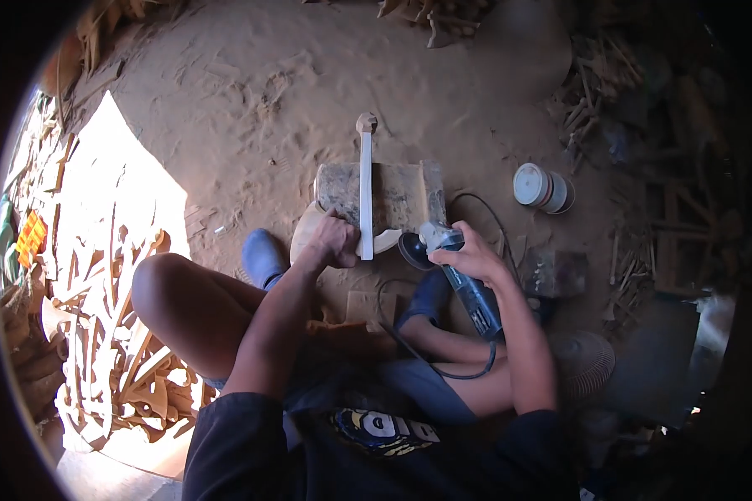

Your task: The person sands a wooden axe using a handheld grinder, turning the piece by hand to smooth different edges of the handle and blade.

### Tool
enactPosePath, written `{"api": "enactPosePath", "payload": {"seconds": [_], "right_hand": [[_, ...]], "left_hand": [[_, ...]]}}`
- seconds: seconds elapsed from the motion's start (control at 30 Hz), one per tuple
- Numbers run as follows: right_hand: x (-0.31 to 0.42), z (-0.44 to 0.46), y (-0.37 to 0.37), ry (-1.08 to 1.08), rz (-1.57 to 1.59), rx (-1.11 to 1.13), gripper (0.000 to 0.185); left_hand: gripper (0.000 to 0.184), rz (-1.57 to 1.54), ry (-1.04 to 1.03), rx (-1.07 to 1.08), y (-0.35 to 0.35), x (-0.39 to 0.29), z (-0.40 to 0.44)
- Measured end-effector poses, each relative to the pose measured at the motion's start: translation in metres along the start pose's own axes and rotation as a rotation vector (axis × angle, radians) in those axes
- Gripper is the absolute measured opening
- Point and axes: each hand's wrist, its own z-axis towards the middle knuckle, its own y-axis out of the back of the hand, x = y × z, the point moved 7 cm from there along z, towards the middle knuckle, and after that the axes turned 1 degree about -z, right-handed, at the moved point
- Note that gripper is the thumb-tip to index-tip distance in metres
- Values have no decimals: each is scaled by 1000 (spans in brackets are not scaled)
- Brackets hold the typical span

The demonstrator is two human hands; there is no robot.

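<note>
My left hand is closed on a pale, curved wooden piece. A long straight wooden bar with a rounded knob at its far end stands out from that piece, across a worn wooden block. How bar and curve join is partly hidden by my fingers. My right hand grips an angle grinder around its front body. Its dark round disc is just right of the curved wood; whether they touch I cannot tell.
The grinder's black cable loops near my legs. A white tub lies on the dusty floor to the right. Wooden offcuts are heaped at the left in bright sunlight. A round fan-like grille is near my right elbow.
</note>
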Motion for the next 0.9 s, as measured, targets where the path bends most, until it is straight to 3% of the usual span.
{"api": "enactPosePath", "payload": {"seconds": [0.1,0.33,0.37,0.47,0.5,0.53,0.6,0.67,0.73,0.83,0.9], "right_hand": [[-18,-13,-4,1,13,-81,95],[-21,-74,32,85,493,-316,92],[-40,-69,35,159,544,-422,86],[-44,-78,47,276,867,-447,75],[-40,-87,51,309,970,-507,53],[-49,-84,51,253,1037,-425,47],[-76,-67,40,215,1456,-231,44],[-61,-76,51,404,1638,-191,52],[-55,-80,63,607,1766,-110,53],[-56,-84,77,758,1808,-160,52],[-57,-89,78,785,1841,-237,51]], "left_hand": [[24,-1,9,11,2,0,1],[28,32,-37,50,8,-5,-5],[22,-12,-23,-29,25,-12,-11],[20,128,100,-527,58,-9,-31],[16,177,168,-688,78,-14,-42],[15,130,310,-771,100,-8,-50],[13,19,588,-938,138,6,-70],[12,81,543,-1146,184,7,-86],[11,210,415,-1194,226,-4,-97],[10,237,202,-1094,277,-24,-108],[12,250,183,-1106,296,-28,-110]]}}
